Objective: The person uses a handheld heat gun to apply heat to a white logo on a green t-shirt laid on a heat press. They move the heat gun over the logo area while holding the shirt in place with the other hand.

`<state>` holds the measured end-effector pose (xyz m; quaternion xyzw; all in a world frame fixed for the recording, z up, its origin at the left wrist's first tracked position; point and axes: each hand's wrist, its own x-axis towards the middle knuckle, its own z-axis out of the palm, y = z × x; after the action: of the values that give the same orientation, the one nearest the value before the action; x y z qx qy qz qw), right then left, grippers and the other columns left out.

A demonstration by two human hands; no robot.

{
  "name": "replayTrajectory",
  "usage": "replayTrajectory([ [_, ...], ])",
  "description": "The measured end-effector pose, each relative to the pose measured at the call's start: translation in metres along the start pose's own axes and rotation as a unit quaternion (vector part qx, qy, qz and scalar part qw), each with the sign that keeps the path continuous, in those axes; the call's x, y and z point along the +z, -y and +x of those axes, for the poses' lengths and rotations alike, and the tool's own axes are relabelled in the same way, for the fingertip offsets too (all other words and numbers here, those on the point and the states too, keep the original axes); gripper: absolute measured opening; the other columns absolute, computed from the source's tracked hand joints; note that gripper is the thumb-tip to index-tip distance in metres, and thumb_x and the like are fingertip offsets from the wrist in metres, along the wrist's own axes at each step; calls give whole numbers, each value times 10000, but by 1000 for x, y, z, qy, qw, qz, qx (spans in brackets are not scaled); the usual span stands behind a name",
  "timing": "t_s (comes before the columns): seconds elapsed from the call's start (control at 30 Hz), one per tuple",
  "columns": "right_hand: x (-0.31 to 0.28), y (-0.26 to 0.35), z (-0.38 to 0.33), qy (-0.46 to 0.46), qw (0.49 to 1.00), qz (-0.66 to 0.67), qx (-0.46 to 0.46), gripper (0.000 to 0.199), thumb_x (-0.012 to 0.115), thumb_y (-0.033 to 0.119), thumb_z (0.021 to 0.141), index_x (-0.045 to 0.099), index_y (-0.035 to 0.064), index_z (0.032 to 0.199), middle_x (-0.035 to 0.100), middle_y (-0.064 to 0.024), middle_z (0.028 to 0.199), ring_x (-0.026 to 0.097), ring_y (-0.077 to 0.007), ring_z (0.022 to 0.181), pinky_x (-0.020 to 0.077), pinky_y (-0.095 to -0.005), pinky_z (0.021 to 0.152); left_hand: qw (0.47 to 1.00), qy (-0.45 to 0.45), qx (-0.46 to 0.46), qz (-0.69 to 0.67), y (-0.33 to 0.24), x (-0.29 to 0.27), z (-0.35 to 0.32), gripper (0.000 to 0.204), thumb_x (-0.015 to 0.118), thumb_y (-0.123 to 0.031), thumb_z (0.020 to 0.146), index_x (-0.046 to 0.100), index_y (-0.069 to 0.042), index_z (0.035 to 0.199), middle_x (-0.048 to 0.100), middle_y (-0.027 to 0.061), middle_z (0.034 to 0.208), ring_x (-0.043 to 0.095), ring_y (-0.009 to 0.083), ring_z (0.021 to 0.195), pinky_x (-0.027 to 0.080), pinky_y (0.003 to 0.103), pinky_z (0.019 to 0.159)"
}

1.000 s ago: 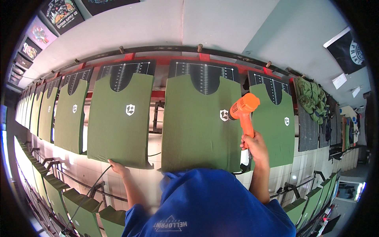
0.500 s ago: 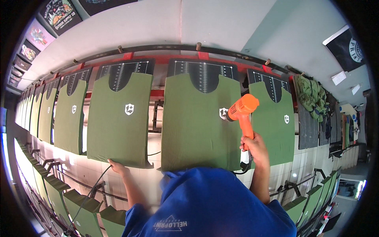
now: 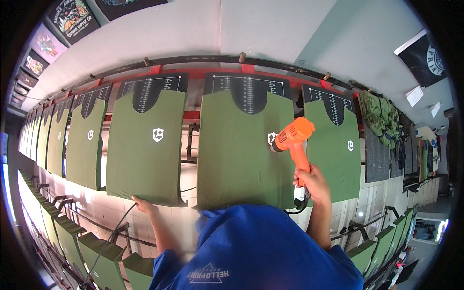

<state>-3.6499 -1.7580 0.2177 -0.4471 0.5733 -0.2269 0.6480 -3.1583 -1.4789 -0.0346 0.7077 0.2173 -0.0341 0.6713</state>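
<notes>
My right hand (image 3: 311,181) grips the handle of an orange heat gun (image 3: 291,140). Its nozzle points at a small white shield print (image 3: 271,138) on a green shirt (image 3: 239,154) stretched over a black printing board (image 3: 247,89). My left hand (image 3: 143,205) rests on the lower edge of the neighbouring green shirt (image 3: 145,150), which carries its own white shield print (image 3: 158,134). A dark cable (image 3: 111,239) hangs below my left hand. My blue shirt (image 3: 256,251) fills the bottom of the view.
A long row of boards with green shirts (image 3: 87,140) runs off to the left, and one more board (image 3: 336,147) stands to the right. A heap of green garments (image 3: 382,118) hangs at the right. A lower row of green-covered boards (image 3: 72,241) lies at the bottom left. Dark printed shirts (image 3: 70,17) hang on the wall.
The heat gun has stayed aimed at the white print, shifting only slightly. My left hand has not moved from the shirt's edge.
</notes>
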Motion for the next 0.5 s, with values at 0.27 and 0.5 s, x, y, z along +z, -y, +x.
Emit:
replayTrajectory([
  [0.27, 6, 4, 5, 18, 1000, 10, 4, 226, 605, 115, 847, 532, -5, 1023, 568, -49, 764, 586, -130, 607, 481, -255, 544, 999, 8, 33, 22, -6, -1, -5, 623, 454, -460, 966, 514, 110, 1210, 573, 196, 1207, 563, 289, 1007, 472, 386, 865],
  [0.5, 5, 8, 31, 62, 997, 39, -31, 264, 618, 131, 850, 522, -10, 1052, 565, -41, 781, 587, -123, 639, 482, -254, 552, 983, -43, 106, 145, -10, 7, 5, 659, 423, -485, 970, 584, 144, 1079, 641, 258, 1046, 610, 343, 889, 495, 387, 800],
])
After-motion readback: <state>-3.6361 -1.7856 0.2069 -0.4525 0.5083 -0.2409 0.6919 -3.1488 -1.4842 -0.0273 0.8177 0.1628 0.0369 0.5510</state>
